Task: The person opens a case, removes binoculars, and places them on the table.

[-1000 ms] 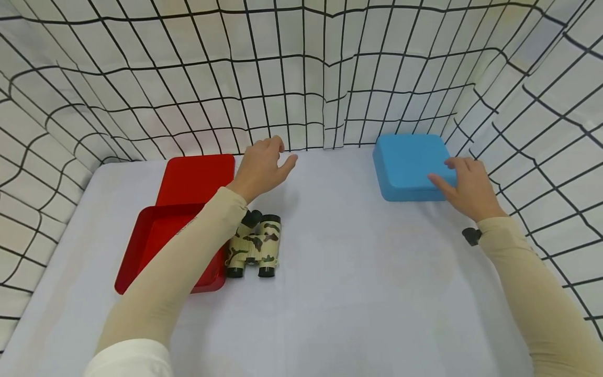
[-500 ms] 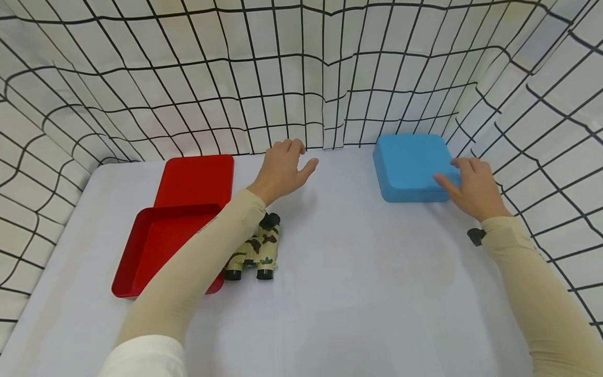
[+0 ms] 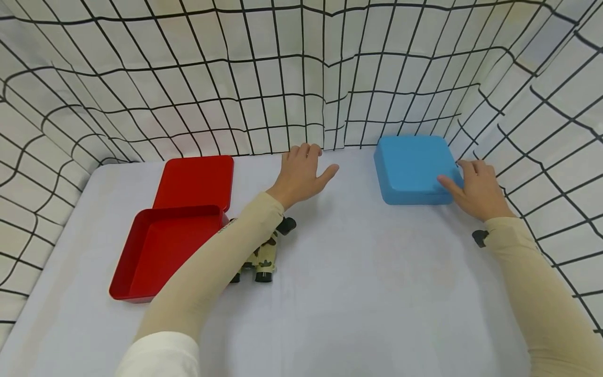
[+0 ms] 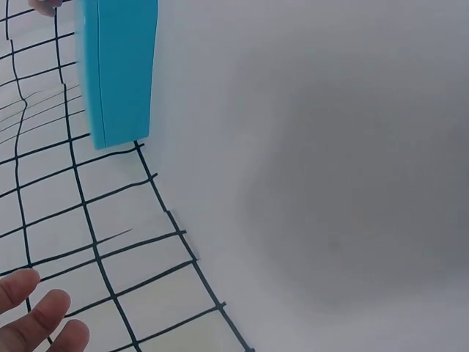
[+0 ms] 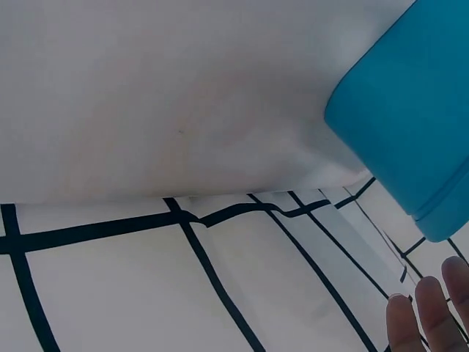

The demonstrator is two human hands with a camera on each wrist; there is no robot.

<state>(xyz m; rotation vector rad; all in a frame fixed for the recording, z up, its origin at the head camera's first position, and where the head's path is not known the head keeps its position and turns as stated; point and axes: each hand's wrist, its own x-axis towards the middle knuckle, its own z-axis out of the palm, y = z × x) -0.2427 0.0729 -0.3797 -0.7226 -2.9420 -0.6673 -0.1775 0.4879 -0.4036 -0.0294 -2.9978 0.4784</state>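
Observation:
A closed blue box [image 3: 414, 167] stands at the back right of the white table. My right hand [image 3: 480, 191] is at its right side, thumb by the front right corner; whether it touches is unclear. In the right wrist view, straight fingers [image 5: 432, 312] lie close to the box's edge. Over the back middle of the table, my left hand [image 3: 301, 173] hovers, fingers relaxed and holding nothing. Below the left sleeve, camouflage-patterned binoculars [image 3: 266, 259] lie partly hidden. Beside them a red box [image 3: 165, 251] lies with its lid [image 3: 195, 180] folded open behind it; its visible inside is bare.
A white cloth wall with a black grid [image 3: 264, 78] rises behind the table [image 3: 358, 293] and along both sides. The blue box stands close to the back wall, and the right arm runs near the right wall.
My left hand has moved right, from beside the red lid toward the blue box, and its sleeve now covers more of the binoculars. The right hand has shifted slightly right.

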